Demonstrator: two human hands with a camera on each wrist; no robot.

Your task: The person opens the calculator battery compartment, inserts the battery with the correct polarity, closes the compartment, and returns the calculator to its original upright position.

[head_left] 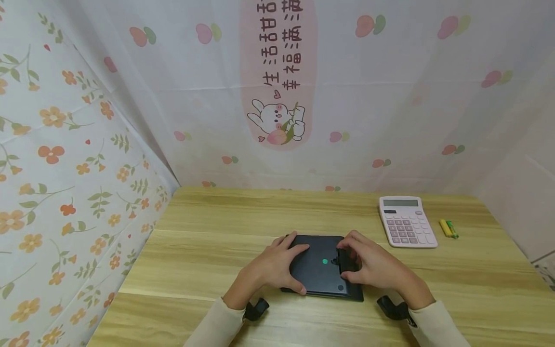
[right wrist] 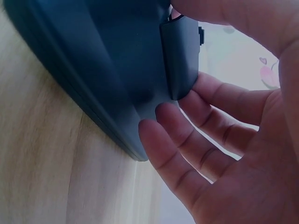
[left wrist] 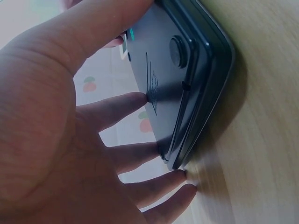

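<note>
A flat black device (head_left: 318,270), apparently a calculator, lies back side up on the wooden table, with a green dot, a rubber foot (left wrist: 177,52) and a printed label on its back. My left hand (head_left: 277,265) spreads over its left part, thumb at the near edge and fairly straight fingers touching the back and far edge. Between thumb and fingers, my right hand (head_left: 368,260) pinches a small black battery cover (right wrist: 181,58), tilted up from the device's right part. A tab sticks out of the cover's edge. The battery compartment's inside is hidden.
A white-and-pink calculator (head_left: 407,221) lies at the back right. Beside it are a yellow battery (head_left: 445,228) and a green battery (head_left: 452,229). A printed cloth (head_left: 208,96) hangs behind the table, and a floral cloth (head_left: 65,193) on the left.
</note>
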